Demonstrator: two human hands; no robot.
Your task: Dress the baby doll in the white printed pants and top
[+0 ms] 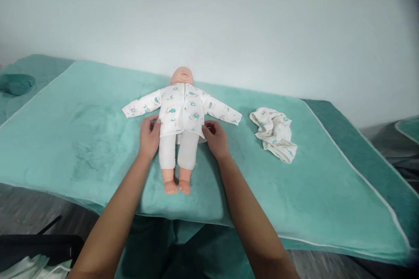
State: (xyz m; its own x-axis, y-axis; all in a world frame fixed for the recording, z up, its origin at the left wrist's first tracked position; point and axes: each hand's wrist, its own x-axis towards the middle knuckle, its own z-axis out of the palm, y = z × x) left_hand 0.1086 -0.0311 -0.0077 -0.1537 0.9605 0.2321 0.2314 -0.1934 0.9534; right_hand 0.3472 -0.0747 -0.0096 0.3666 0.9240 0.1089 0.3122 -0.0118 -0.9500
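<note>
A baby doll (182, 75) lies on its back, head toward the wall and bare feet toward me. It wears a white printed baby jacket (173, 111) with both sleeves spread out sideways, and plain white covering on its legs. The jacket's front edges meet down the middle. My left hand (150, 137) has its fingers curled on the jacket's left side near the hem. At the lower right side, my right hand (216, 138) pinches the jacket's edge. Part of the fingertips on both hands is hidden by the cloth and the hands themselves.
A crumpled printed baby garment (274, 133) lies right of the doll. The green padded cover (98, 96) spreads over the bed, with a white wall (209, 22) behind it. At lower left stands a black chair-like object (39, 248) with pale green cloth on it.
</note>
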